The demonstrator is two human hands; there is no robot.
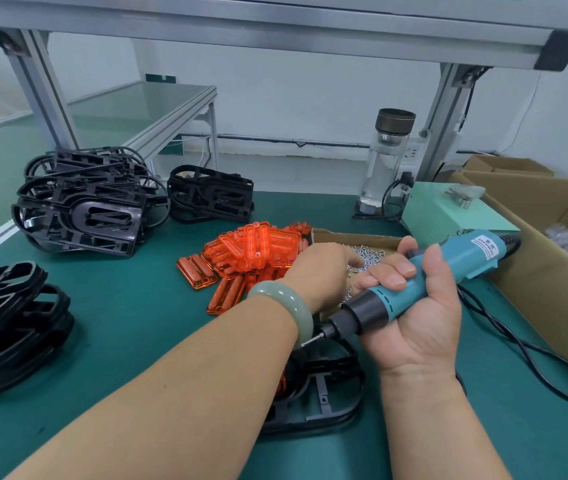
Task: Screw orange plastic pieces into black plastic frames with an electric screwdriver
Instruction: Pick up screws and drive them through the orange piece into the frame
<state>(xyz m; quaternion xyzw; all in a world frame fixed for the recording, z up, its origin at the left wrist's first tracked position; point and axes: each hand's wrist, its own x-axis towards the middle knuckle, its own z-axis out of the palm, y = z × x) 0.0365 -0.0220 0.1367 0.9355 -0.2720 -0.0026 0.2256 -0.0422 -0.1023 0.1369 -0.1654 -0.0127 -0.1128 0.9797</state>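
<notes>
The right hand clamps the electric screwdriver above the black frame; the left hand, beyond it, dips into the screws, grip hidden, and had best pinch just one.

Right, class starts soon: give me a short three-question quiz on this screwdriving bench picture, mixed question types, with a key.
1. True or false: the right hand grips the electric screwdriver.
2. The left hand reaches into: A the cardboard tray of screws; B a metal bucket; C a drawer.
3. Fill in: the orange pieces lie ___ the black frames and the tray.
Key: 1 true; 2 A; 3 between.
</notes>
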